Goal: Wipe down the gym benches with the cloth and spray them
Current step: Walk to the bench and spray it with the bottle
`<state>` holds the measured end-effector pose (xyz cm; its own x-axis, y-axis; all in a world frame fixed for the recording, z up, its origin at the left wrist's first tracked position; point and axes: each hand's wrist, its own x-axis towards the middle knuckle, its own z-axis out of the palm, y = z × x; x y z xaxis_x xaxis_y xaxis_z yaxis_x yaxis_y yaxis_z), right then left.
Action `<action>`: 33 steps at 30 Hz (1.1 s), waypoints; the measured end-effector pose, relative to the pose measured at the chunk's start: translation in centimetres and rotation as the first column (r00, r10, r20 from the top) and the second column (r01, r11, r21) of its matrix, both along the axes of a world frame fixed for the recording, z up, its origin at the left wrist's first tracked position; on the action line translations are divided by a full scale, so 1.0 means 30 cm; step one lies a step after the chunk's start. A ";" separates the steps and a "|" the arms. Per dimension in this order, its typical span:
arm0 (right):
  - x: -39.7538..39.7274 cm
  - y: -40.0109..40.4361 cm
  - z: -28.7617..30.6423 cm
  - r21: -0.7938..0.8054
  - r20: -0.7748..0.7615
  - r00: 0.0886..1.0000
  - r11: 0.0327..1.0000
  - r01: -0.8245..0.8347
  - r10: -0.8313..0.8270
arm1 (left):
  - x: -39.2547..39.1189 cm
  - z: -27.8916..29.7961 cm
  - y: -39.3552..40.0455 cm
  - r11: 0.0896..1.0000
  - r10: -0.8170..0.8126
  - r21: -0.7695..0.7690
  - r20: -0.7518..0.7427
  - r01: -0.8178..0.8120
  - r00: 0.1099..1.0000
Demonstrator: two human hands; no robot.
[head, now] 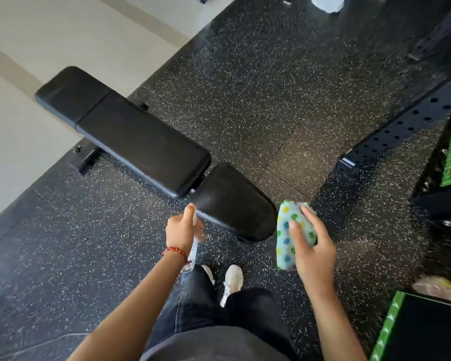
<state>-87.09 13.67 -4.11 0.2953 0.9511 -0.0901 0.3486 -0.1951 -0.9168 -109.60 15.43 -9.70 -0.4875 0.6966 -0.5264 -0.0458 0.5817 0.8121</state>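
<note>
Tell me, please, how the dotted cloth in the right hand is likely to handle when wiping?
The pale cloth with coloured dots probably feels soft and floppy: it bunches in the right hand and droops below it. Likely light, since loosely curled fingers hold it.

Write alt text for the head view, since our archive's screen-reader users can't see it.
A person stands at the end of a black gym bench, the left hand gripping a clear spray bottle aimed at the seat pad, the right hand holding a folded dotted cloth. Speckled black rubber floor lies below.
</note>
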 end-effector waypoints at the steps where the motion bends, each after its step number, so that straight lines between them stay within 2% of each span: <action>1: 0.009 0.008 -0.003 -0.004 0.000 1.000 1.000 -0.002 0.002 | 0.001 -0.002 0.004 1.000 -0.004 0.000 -0.012 0.004 1.000; 4: 0.025 0.038 -0.003 -0.015 -0.004 1.000 1.000 0.001 -0.001 | -0.002 -0.007 0.011 1.000 -0.010 0.010 -0.043 0.010 0.999; 11: 0.003 0.128 -0.003 -0.071 0.015 0.999 0.996 -0.049 0.050 | -0.069 -0.012 0.041 0.993 0.122 0.009 -0.114 -0.121 0.986; 16: -0.106 0.207 0.011 -0.056 0.013 0.997 0.995 -0.081 0.081 | -0.197 0.008 0.091 0.983 0.182 0.046 -0.068 -0.179 0.981; 22: -0.345 0.308 -0.008 -0.052 0.032 0.994 0.993 -0.107 0.109 | -0.440 -0.030 0.206 0.976 0.217 0.024 -0.079 -0.216 0.973; 29: -0.731 0.439 -0.003 -0.078 0.070 0.997 0.997 -0.013 0.019 | -0.843 -0.042 0.371 0.983 0.182 0.010 -0.072 -0.181 0.981; 33: -0.951 0.510 -0.004 -0.100 0.071 0.997 0.994 -0.035 0.042 | -1.038 -0.050 0.435 0.982 0.188 -0.004 -0.071 -0.189 0.979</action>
<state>-115.62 28.97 -4.23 0.2680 0.9494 -0.1638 0.4228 -0.2687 -0.8655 -140.73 28.48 -11.21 -0.6458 0.5829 -0.4931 -0.0987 0.5767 0.8110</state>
